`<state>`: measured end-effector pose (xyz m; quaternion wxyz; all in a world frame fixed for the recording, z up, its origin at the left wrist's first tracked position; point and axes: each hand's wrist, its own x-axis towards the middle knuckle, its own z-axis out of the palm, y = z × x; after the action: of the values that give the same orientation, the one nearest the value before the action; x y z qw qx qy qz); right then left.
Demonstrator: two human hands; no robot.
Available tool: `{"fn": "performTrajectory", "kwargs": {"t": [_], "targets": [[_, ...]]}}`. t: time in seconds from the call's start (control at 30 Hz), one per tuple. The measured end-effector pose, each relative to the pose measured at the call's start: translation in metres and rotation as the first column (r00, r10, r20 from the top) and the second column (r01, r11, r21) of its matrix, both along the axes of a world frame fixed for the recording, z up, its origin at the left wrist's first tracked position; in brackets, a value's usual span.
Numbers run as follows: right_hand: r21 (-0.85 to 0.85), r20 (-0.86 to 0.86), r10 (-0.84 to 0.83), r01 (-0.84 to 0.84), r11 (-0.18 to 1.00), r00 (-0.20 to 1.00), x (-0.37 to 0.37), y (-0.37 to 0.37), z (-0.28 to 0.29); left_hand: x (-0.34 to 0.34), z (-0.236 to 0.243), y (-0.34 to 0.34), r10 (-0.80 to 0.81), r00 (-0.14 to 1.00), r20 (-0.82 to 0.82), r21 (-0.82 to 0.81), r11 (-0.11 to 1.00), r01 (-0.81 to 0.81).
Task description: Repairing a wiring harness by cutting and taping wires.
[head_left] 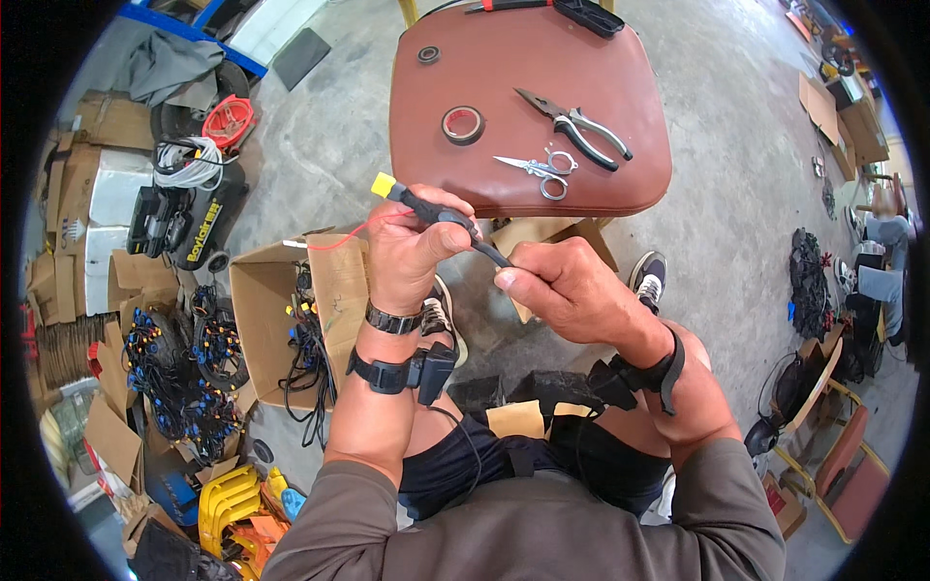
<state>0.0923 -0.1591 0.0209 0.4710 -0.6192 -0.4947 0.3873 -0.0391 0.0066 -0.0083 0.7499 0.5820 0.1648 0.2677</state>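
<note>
A black taped cable (492,254) runs between my two hands in front of the seat, with a yellow connector (384,185) at its upper left end. My left hand (412,254) is closed around the thick taped part, its thumb lying over it. The fingers of my right hand (567,290) pinch the thinner stretch of cable to the right. From beside my left hand a thin red wire (351,232) trails off leftward. On the brown seat (528,58) beyond lie scissors (544,172), pliers (581,131), a roll of black tape (463,125) and a smaller black ring (428,55).
A cardboard box (266,315) holding cables with yellow connectors stands left of my legs. Further left lies a pile of black cables with blue connectors (189,373). A black tool case (586,15) rests on the seat's far edge. Chairs (845,465) stand at the right.
</note>
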Motion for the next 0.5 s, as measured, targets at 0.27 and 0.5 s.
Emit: {"fn": "performTrajectory", "kwargs": {"t": [0.27, 0.5], "targets": [[0.089, 0.343, -0.083, 0.056, 0.994, 0.936, 0.002, 0.0, -0.009, 0.008, 0.005, -0.009, 0.147, 0.982, -0.116, 0.018, 0.989, -0.146], [0.143, 0.532, -0.147, 0.083, 0.986, 0.834, 0.002, 0.003, -0.022, 0.02, 0.011, -0.015, 0.284, 0.911, -0.3, 0.093, 0.959, -0.269]]}}
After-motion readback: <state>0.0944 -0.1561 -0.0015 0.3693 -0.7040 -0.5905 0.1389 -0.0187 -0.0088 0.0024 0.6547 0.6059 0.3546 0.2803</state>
